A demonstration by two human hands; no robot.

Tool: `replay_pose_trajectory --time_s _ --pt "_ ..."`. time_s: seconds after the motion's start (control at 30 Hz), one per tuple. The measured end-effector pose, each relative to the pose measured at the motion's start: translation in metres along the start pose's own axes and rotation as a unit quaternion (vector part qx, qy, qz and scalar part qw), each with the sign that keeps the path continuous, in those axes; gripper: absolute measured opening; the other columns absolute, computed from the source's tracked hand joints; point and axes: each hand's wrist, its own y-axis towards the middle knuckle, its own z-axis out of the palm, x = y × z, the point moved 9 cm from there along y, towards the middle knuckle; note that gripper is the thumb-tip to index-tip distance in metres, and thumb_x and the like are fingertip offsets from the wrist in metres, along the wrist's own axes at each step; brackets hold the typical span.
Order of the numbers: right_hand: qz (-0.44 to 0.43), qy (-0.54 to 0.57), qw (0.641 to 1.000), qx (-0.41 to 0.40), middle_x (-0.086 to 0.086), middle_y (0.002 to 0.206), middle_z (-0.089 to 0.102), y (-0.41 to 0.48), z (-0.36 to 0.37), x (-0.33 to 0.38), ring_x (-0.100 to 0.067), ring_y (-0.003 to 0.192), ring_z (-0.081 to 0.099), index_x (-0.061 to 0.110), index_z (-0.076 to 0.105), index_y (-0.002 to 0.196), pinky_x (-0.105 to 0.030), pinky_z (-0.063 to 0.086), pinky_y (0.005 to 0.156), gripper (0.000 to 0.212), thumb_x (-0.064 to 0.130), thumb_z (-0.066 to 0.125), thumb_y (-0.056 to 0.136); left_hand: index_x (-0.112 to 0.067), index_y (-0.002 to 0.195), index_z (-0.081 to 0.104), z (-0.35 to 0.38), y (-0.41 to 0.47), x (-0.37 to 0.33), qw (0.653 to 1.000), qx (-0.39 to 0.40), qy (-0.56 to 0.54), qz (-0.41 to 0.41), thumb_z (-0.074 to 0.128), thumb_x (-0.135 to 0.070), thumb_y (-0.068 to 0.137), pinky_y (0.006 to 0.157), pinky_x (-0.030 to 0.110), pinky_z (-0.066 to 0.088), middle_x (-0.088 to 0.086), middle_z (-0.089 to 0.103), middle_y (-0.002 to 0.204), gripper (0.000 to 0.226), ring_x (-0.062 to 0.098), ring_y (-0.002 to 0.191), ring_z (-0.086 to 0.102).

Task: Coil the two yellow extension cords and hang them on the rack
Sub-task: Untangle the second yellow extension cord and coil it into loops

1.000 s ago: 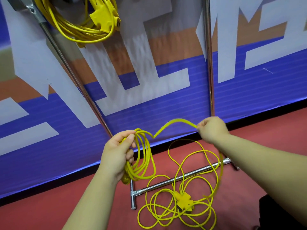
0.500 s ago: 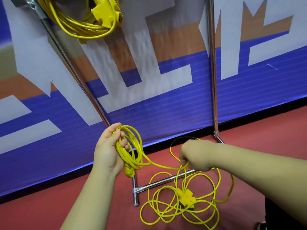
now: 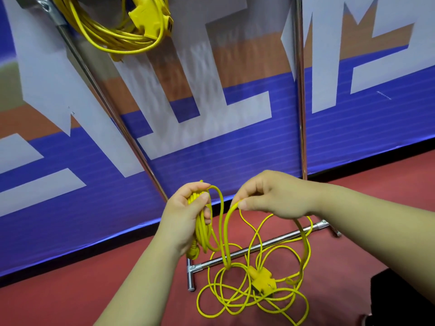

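Observation:
One coiled yellow extension cord (image 3: pixel 117 35) with its socket block hangs from the metal rack (image 3: pixel 299 90) at the top left. My left hand (image 3: pixel 186 215) grips a bundle of loops of the second yellow cord (image 3: pixel 202 227); its plug dangles below the hand. My right hand (image 3: pixel 270 196) pinches the same cord close beside the left hand, and a loop sags between the two. The rest of this cord lies in loose tangled loops (image 3: pixel 247 295) on the red floor around its yellow socket block (image 3: pixel 262 280).
The rack's chrome base bar (image 3: pixel 259 248) and short foot (image 3: pixel 190 278) lie on the red floor (image 3: pixel 70 297) under the loose cord. A blue, white and orange banner wall (image 3: pixel 235 149) stands right behind the rack. A dark object (image 3: pixel 404 300) sits at the lower right.
My right hand rose from down near the floor loops and came in beside my left hand, bringing a fresh loop of cord. The left hand kept its bundle and dropped slightly.

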Motion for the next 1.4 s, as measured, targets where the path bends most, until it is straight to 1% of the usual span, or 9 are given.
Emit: replay_pose_trajectory --time_s 0.1,0.23,0.37,0.6,0.77,0.93,1.13,1.27,1.4 --pt "0.015 0.088 0.993 -0.075 0.009 0.066 0.06 0.003 -0.013 -0.01 -0.015 0.056 0.048 0.027 0.077 0.099 -0.029 0.04 0.057 0.014 0.028 0.064 0.096 -0.018 0.104 0.07 0.017 -0.004 0.001 0.999 0.038 0.016 -0.006 0.061 -0.007 0.097 0.054 0.031 0.049 0.013 0.059 0.074 0.016 0.021 0.056 0.054" --pt "0.051 0.187 0.965 -0.176 0.011 0.054 0.05 0.004 -0.027 -0.029 -0.004 0.046 0.038 0.018 0.077 0.099 -0.018 0.031 0.049 0.015 0.024 0.063 0.097 -0.009 0.115 0.063 0.032 -0.009 0.004 0.998 0.053 -0.001 -0.033 0.054 -0.006 0.1 0.062 0.034 0.058 0.019 0.066 0.087 0.017 0.025 0.07 0.068" --pt "0.081 0.258 0.932 -0.241 0.009 0.059 0.057 0.003 -0.03 -0.039 -0.013 0.052 0.037 0.018 0.076 0.095 -0.027 0.032 0.049 0.012 0.024 0.065 0.095 -0.011 0.121 0.06 0.041 -0.012 0.003 0.997 0.057 -0.025 -0.043 0.053 -0.01 0.101 0.065 0.038 0.06 0.019 0.069 0.092 0.022 0.028 0.071 0.073" --pt "0.076 0.225 0.944 -0.23 0.006 0.062 0.058 0.002 -0.029 -0.036 -0.016 0.056 0.042 0.019 0.075 0.099 -0.03 0.037 0.052 0.011 0.025 0.066 0.094 -0.009 0.125 0.058 0.048 -0.014 -0.006 0.994 0.076 -0.072 -0.035 0.058 -0.01 0.093 0.047 0.03 0.045 0.012 0.058 0.081 0.032 0.019 0.047 0.049" --pt "0.051 0.245 0.95 -0.186 -0.007 0.069 0.06 0.0 -0.027 -0.031 -0.018 0.065 0.061 0.011 0.051 0.1 -0.031 0.055 0.066 0.013 0.011 0.063 0.096 -0.014 0.121 0.059 0.019 -0.004 -0.03 0.988 0.024 -0.153 -0.005 0.059 -0.014 0.085 0.04 0.02 0.037 0.007 0.056 0.073 0.036 0.009 0.042 0.039" --pt "0.067 0.201 0.973 -0.087 -0.018 0.082 0.066 0.0 -0.004 -0.038 -0.023 0.073 0.065 0.014 0.049 0.093 -0.04 0.047 0.072 0.012 0.006 0.057 0.098 -0.016 0.12 0.06 -0.012 0.002 -0.034 0.981 0.001 -0.192 -0.013 0.054 -0.014 0.09 0.04 0.018 0.038 0.007 0.055 0.075 0.03 0.007 0.043 0.04" --pt "0.054 0.169 0.971 -0.16 -0.022 0.085 0.069 0.002 -0.022 -0.035 -0.015 0.06 0.054 0.018 0.058 0.089 -0.034 0.042 0.06 0.01 0.01 0.063 0.094 -0.021 0.128 0.063 -0.002 -0.005 -0.016 0.987 0.049 -0.132 -0.075 0.056 -0.014 0.086 0.048 0.029 0.051 0.009 0.06 0.079 0.043 0.019 0.051 0.056" --pt "0.056 0.163 0.966 -0.193 -0.011 0.083 0.074 0.004 -0.028 -0.035 -0.008 0.057 0.057 0.015 0.063 0.091 -0.02 0.041 0.053 0.005 0.011 0.066 0.092 -0.026 0.133 0.062 0.013 -0.01 -0.013 0.981 0.083 -0.149 -0.09 0.055 -0.013 0.088 0.049 0.029 0.049 0.01 0.058 0.079 0.047 0.018 0.049 0.052" --pt "0.064 0.149 0.97 -0.18 -0.012 0.083 0.075 0.006 -0.025 -0.034 -0.009 0.057 0.059 0.014 0.067 0.09 -0.029 0.046 0.059 0.004 0.011 0.068 0.09 -0.028 0.13 0.064 0.021 -0.014 -0.019 0.978 0.101 -0.161 -0.083 0.055 -0.017 0.089 0.05 0.033 0.051 0.01 0.057 0.078 0.044 0.02 0.052 0.055"
